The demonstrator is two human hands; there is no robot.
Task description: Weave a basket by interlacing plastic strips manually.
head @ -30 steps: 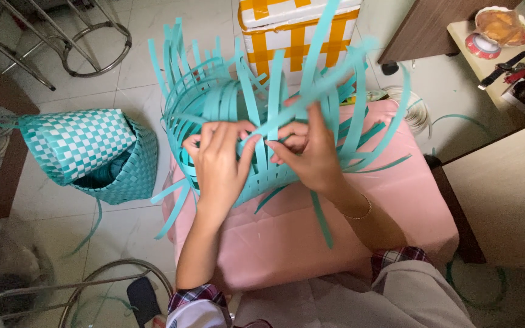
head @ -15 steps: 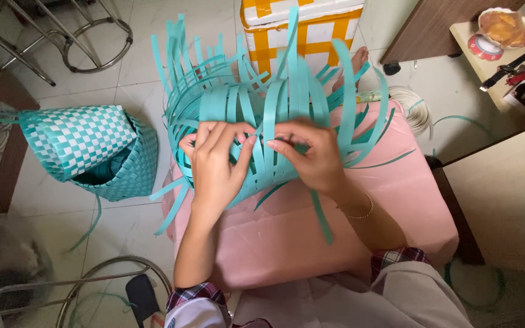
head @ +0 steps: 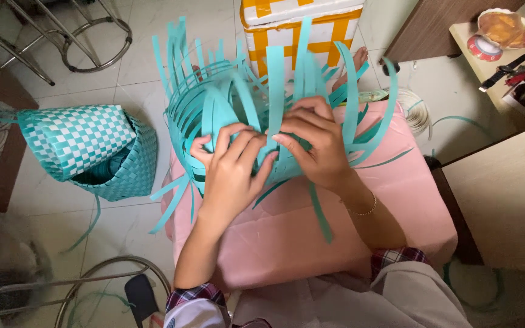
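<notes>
Two hands work one half-woven teal basket (head: 244, 115) that rests on a pink-covered surface (head: 311, 225); its many loose strips stand up, too tangled to count. The left hand (head: 232, 173) has its fingers curled and pressed against the weave, and the right hand (head: 314, 143) pinches one upright strip (head: 273, 91). The fingertips are partly hidden among the strips. One finished checkered basket (head: 92, 149) lies on the floor, well apart. One yellow-and-white box (head: 299, 27) is cut off at the top. Since the earlier frames the basket has turned, and both hands sit higher on it.
</notes>
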